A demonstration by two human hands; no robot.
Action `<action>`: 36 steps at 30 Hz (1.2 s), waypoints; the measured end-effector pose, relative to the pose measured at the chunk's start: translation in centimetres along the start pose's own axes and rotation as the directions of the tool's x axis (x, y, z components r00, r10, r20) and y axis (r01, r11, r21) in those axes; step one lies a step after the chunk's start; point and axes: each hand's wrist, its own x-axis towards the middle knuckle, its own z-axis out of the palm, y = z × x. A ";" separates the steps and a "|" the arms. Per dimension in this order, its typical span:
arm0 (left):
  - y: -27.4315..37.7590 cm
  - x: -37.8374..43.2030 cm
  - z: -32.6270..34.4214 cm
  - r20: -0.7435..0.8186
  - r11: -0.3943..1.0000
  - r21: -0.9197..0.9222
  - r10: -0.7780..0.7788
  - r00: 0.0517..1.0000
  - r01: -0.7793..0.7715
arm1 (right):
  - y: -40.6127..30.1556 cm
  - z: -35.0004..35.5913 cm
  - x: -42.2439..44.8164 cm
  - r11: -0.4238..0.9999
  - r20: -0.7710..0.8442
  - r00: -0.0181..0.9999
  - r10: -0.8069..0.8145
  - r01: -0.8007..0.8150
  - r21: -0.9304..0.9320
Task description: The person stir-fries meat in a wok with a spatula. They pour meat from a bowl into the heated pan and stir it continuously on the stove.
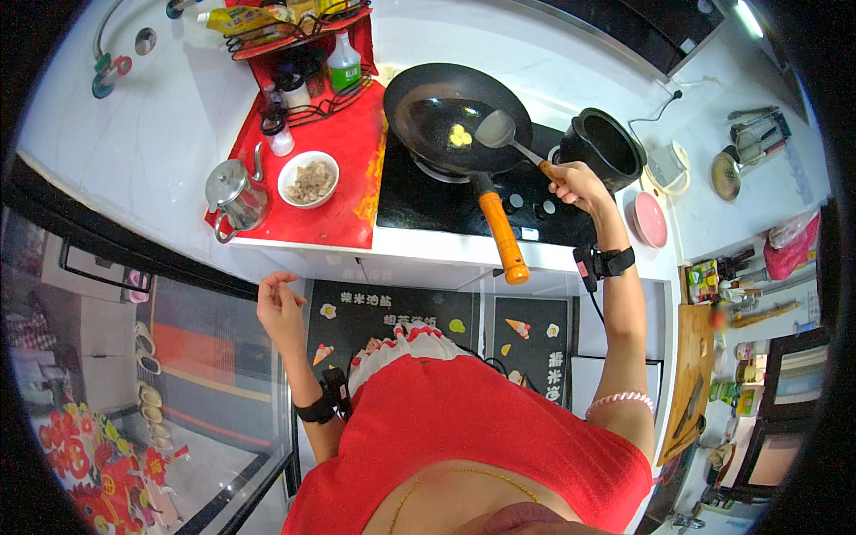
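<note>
My right hand (580, 187) grips the wooden handle of a metal wok spatula (496, 130). The spatula's blade is over the right side of a black wok (428, 87) on the cooktop. Beside the blade, a few pale yellow slices (460, 136) lie together in the wok. An orange wooden handle (498, 231) juts from the wok past the counter edge towards me. Away from the counter, my left hand (281, 307) hangs in the air, fingers loosely bent, with nothing seen in it. A white bowl (308, 179) of pale brown meat pieces stands left of the stove.
A metal oil pot (237, 194), a salt jar (277, 136) and a spice rack (301, 37) stand on the left. Right of the wok are a black pot (600, 150) and a pink bowl (649, 220). A wooden cutting board (689, 381) with a knife lies further right.
</note>
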 end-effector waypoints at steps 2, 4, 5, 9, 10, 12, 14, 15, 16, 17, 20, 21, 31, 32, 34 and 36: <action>-0.1 0.0 -0.1 0.001 1.000 -0.001 -0.001 1.000 0.001 | -0.3 0.2 0.0 1.000 0.004 1.000 0.007 -0.007 0.007; -0.3 -0.1 -0.2 0.009 1.000 0.004 0.003 1.000 -0.003 | -0.3 0.3 0.0 1.000 -0.002 1.000 0.001 -0.001 0.002; -0.2 -0.1 -0.3 0.006 1.000 0.017 0.014 1.000 -0.014 | -0.2 0.4 0.1 1.000 0.001 1.000 -0.003 0.003 -0.002; 0.2 -0.4 -0.3 -0.007 0.999 0.035 0.029 1.000 -0.029 | -0.9 0.9 0.1 1.000 -0.008 1.000 -0.012 0.012 -0.005; 0.2 -0.4 -0.3 -0.010 0.999 0.032 0.024 1.000 -0.024 | -1.1 1.1 0.1 1.000 -0.014 1.000 -0.012 0.012 -0.001; 0.2 -0.2 -0.3 0.002 0.999 0.035 0.041 0.999 -0.041 | -1.1 1.1 1.1 0.999 -0.009 1.000 -0.021 0.021 -0.037; 0.3 -0.2 -0.3 0.007 0.998 0.042 0.045 0.999 -0.045 | -1.4 1.2 1.6 0.995 -0.013 0.999 -0.039 0.038 -0.091; 0.3 -0.1 -0.4 0.001 0.998 0.049 0.041 0.999 -0.041 | -1.7 1.5 1.9 0.993 -0.026 0.999 -0.035 0.031 -0.110; 0.3 -0.1 -0.4 -0.005 0.998 0.055 0.037 0.999 -0.036 | -1.8 1.6 2.2 0.991 -0.039 0.999 -0.030 0.025 -0.129; 0.2 -0.1 -0.4 0.000 0.998 0.044 0.037 0.999 -0.037 | -2.0 1.7 2.5 0.989 -0.052 0.998 -0.026 0.018 -0.148; 0.1 -0.1 -0.5 -0.005 0.999 0.031 0.042 0.999 -0.042 | -2.5 1.9 3.3 0.960 -0.035 0.999 0.003 -0.012 -0.279; 0.0 -0.2 -0.5 -0.015 0.998 0.040 0.044 0.999 -0.043 | -2.7 2.0 3.4 0.957 -0.031 0.999 0.007 -0.016 -0.291; 0.1 -0.6 -0.8 -0.009 0.999 0.036 0.032 0.999 -0.032 | -3.1 2.1 4.6 0.990 0.040 0.997 0.070 -0.065 -0.128; 0.1 -0.6 -0.8 -0.011 0.999 0.031 0.033 0.999 -0.032 | -2.8 1.7 5.2 0.991 0.074 0.992 0.106 -0.100 -0.084; -0.1 -0.6 -0.8 -0.013 0.999 0.019 0.034 0.999 -0.034 | -2.2 0.9 6.0 0.987 0.138 0.978 0.155 -0.159 0.022; -0.1 -0.6 -0.7 -0.019 0.999 0.010 0.034 0.999 -0.034 | -2.3 0.9 6.0 0.968 0.205 0.962 0.178 -0.209 0.141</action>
